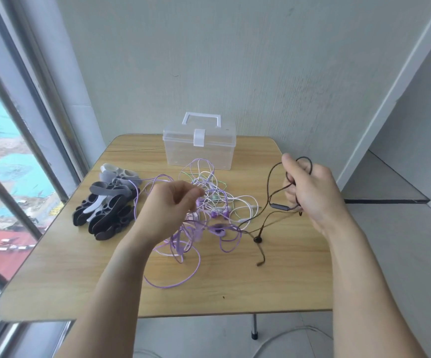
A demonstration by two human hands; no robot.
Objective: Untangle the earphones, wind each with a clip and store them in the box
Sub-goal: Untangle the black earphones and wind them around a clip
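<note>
Fingers of the right hand (309, 188) curl round several loops of a dark brown earphone cable (269, 200), holding them above the right edge of the desk (80, 285). From that grip the cable drops past its inline remote, touches the wood near the middle right and ends in a plug that lies toward the front edge. The left hand (169, 205) hovers over the desk's centre, fingers bent and fingertips drawn close together above the tangle of purple and white earphones (209, 215); whether it pinches a strand cannot be told, as the hand covers that spot. The tangle spreads across the middle of the desk, one purple loop trailing toward the front edge and several arcs rising toward the back. Behind it, against the back edge, stands the clear plastic box (200, 148), lid down, white latch facing forward, white handle raised. Near the left edge lies a heap of black, grey and white winding clips (108, 202), just beside the tangle. A window (10, 151) runs along the left of the desk.
</note>
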